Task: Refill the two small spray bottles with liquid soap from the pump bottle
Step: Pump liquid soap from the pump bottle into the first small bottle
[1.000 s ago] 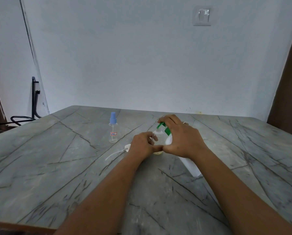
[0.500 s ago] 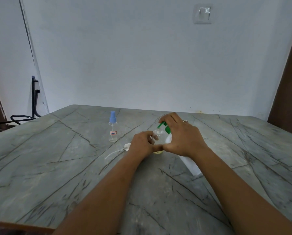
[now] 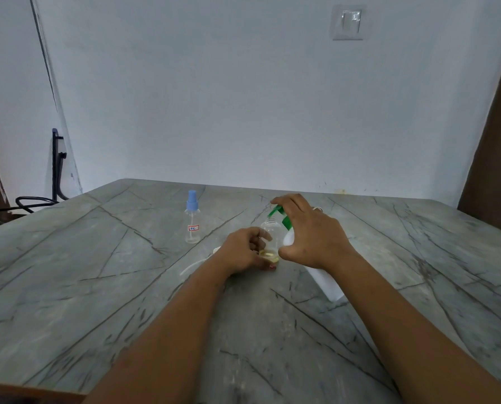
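Observation:
An uncapped clear small spray bottle (image 3: 271, 233) stands mid-table with a little yellowish liquid at its bottom. My left hand (image 3: 243, 252) grips its lower part. My right hand (image 3: 310, 231) holds the white pump bottle (image 3: 326, 281), tilted so its green pump head (image 3: 278, 212) sits over the small bottle's open neck, fingers on top of the pump. A second small spray bottle (image 3: 192, 221) with a blue cap and a red-edged label stands upright to the left, apart from both hands. A white sprayer top with its tube (image 3: 195, 265) lies beside my left wrist.
The grey veined stone table (image 3: 97, 287) runs to a white wall behind. A dark wooden door edge (image 3: 494, 158) is at the right. A black metal frame and cable (image 3: 54, 176) sit off the table's left side.
Both hands stay in place on the bottles. The view has shifted slightly; the small bottle and pump head keep the same positions.

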`<state>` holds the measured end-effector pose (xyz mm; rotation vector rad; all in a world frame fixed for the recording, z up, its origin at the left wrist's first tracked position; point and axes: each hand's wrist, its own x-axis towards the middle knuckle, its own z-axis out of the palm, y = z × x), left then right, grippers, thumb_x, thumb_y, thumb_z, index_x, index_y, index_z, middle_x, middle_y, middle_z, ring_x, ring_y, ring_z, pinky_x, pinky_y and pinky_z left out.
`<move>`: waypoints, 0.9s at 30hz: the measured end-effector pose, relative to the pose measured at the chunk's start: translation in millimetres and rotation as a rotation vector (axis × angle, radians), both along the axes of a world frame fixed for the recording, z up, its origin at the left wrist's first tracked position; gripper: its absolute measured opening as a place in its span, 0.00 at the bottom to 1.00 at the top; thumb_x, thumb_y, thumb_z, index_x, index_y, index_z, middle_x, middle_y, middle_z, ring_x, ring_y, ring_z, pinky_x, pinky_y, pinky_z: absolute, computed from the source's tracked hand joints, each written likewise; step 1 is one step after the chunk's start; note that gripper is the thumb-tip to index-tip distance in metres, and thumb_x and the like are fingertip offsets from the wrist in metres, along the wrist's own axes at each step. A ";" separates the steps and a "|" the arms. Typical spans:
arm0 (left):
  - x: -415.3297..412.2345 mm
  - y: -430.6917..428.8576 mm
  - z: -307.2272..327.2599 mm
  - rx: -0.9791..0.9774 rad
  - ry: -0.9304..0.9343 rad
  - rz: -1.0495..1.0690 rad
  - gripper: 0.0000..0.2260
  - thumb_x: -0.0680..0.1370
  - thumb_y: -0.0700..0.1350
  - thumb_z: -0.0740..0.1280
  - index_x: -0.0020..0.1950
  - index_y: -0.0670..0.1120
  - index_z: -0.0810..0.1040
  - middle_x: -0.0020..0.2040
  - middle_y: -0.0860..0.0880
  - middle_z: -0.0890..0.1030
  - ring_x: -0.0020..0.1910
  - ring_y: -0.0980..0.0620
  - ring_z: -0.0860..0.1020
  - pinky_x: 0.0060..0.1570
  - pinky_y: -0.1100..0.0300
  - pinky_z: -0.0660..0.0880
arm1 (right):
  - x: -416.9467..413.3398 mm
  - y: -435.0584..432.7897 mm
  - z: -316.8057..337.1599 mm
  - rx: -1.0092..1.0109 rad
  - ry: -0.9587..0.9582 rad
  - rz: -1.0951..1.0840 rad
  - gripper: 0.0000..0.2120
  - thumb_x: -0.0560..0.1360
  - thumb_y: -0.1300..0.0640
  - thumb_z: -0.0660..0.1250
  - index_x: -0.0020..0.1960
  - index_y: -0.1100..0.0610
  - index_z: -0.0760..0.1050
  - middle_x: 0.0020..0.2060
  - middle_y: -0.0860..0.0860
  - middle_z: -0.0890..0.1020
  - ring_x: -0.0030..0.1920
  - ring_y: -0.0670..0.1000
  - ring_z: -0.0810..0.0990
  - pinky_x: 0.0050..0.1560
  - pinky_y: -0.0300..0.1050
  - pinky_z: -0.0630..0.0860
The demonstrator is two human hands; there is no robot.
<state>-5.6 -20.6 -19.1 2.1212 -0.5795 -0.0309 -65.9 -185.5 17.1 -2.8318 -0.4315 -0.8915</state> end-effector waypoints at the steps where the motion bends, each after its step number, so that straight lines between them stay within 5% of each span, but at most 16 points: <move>1: 0.2 1.8 1.2 -0.011 0.028 -0.027 0.23 0.63 0.40 0.78 0.54 0.52 0.75 0.45 0.52 0.77 0.43 0.56 0.76 0.35 0.75 0.71 | 0.3 0.1 -0.2 -0.002 -0.003 0.001 0.38 0.59 0.45 0.70 0.66 0.43 0.59 0.62 0.40 0.65 0.47 0.50 0.75 0.39 0.43 0.77; 6: 2.2 7.1 5.3 -0.065 0.140 -0.110 0.28 0.65 0.33 0.75 0.62 0.48 0.74 0.57 0.50 0.78 0.56 0.53 0.76 0.54 0.63 0.73 | 2.4 -0.3 -1.7 0.021 -0.001 0.021 0.38 0.58 0.45 0.71 0.64 0.42 0.59 0.60 0.40 0.68 0.44 0.48 0.74 0.37 0.41 0.74; 14: 2.7 6.7 7.1 -0.103 0.166 -0.121 0.23 0.70 0.38 0.73 0.64 0.47 0.74 0.59 0.48 0.79 0.58 0.51 0.76 0.65 0.52 0.69 | 1.7 -2.4 -2.3 0.036 0.005 0.031 0.37 0.58 0.44 0.70 0.64 0.41 0.59 0.60 0.40 0.69 0.45 0.48 0.74 0.38 0.42 0.74; 18: -0.7 6.3 9.0 -0.245 0.196 -0.095 0.21 0.73 0.47 0.71 0.65 0.50 0.72 0.57 0.49 0.81 0.57 0.51 0.78 0.65 0.50 0.69 | -0.3 -2.6 -0.9 0.042 0.016 0.033 0.37 0.58 0.44 0.70 0.64 0.42 0.60 0.59 0.39 0.69 0.44 0.49 0.74 0.37 0.42 0.71; 27: -6.0 6.4 10.9 -0.352 0.221 -0.158 0.22 0.73 0.39 0.70 0.66 0.43 0.72 0.59 0.46 0.80 0.58 0.52 0.78 0.62 0.57 0.72 | -7.2 -1.2 2.8 0.035 0.008 0.024 0.33 0.57 0.45 0.71 0.59 0.43 0.63 0.53 0.40 0.70 0.43 0.49 0.74 0.34 0.38 0.65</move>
